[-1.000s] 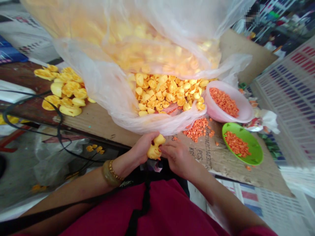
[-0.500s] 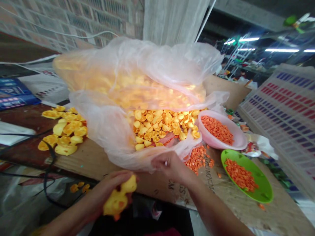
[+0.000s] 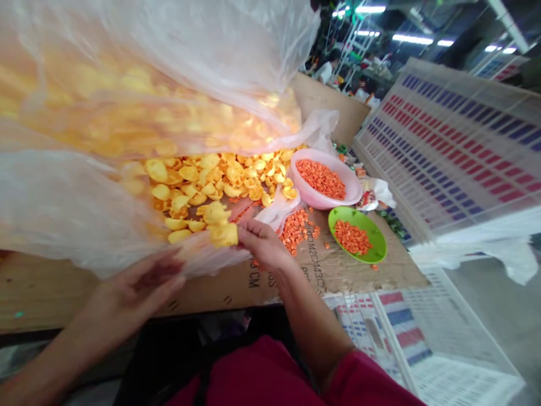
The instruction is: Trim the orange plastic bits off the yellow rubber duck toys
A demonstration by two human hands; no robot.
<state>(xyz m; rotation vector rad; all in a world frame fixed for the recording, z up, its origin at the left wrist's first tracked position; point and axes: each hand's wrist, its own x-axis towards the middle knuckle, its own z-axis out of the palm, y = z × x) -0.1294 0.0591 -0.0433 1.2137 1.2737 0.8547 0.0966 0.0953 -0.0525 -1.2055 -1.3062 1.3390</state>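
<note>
My right hand [image 3: 264,243] pinches a yellow plastic piece [image 3: 222,225] at its right edge, over the front of a clear plastic bag [image 3: 215,256]. To the left, my left hand [image 3: 143,282] is spread with its fingers apart, its fingertips near the bag's front edge, and holds nothing that I can see. Behind both hands lie many yellow half shells [image 3: 236,175] in the bag's opening. Loose small orange pieces [image 3: 296,228] lie on the cardboard just right of my right hand.
A pink bowl [image 3: 354,189] and a green plate [image 3: 379,239], both with orange pieces, stand at the right on cardboard [image 3: 393,270]. White crates [image 3: 456,146] are stacked beyond; another crate [image 3: 460,338] is at lower right. People are in the far background.
The view has swung right and closer to the bag. The yellow piece, before in my left hand, is now in my right hand over the bag; my left hand has opened.
</note>
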